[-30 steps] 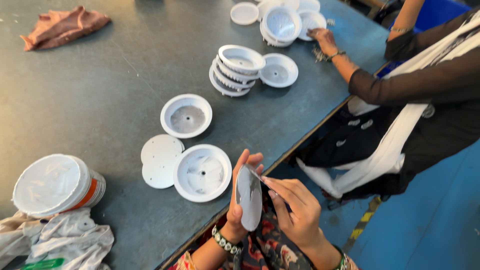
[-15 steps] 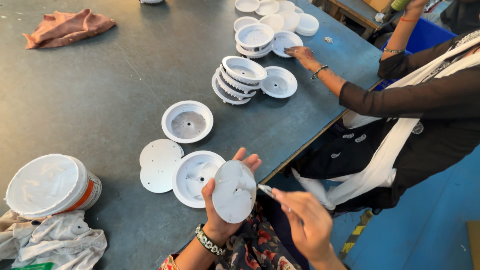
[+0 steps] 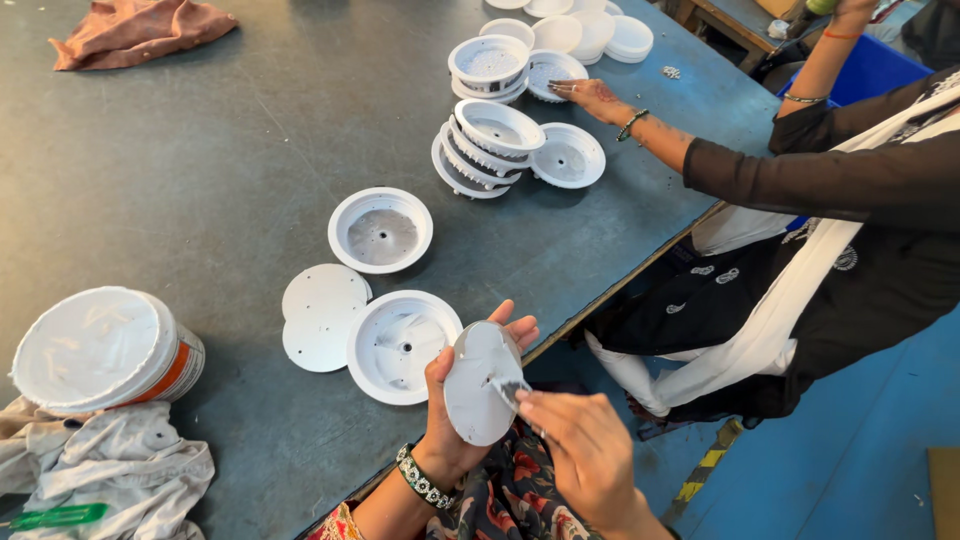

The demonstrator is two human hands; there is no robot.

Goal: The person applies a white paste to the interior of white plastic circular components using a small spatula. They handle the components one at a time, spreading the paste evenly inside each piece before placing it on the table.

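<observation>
a person's left hand [image 3: 455,400] has its grip clamped on a white round disc [image 3: 483,383], held upright just off the near edge of the grey desk [image 3: 200,150]. the right hand [image 3: 585,450] has its grip pinched together on a small grey scraping piece [image 3: 510,390] that touches the disc's face. just left of the disc, a white round housing [image 3: 400,345] lies on the desk, with two flat white discs [image 3: 320,315] beside it and another housing [image 3: 381,230] beyond. far left of the disc sits a white tub [image 3: 100,350] by a rag [image 3: 110,470]. beyond the disc, a co-worker's hand [image 3: 590,97] rests near stacked housings [image 3: 485,145].
</observation>
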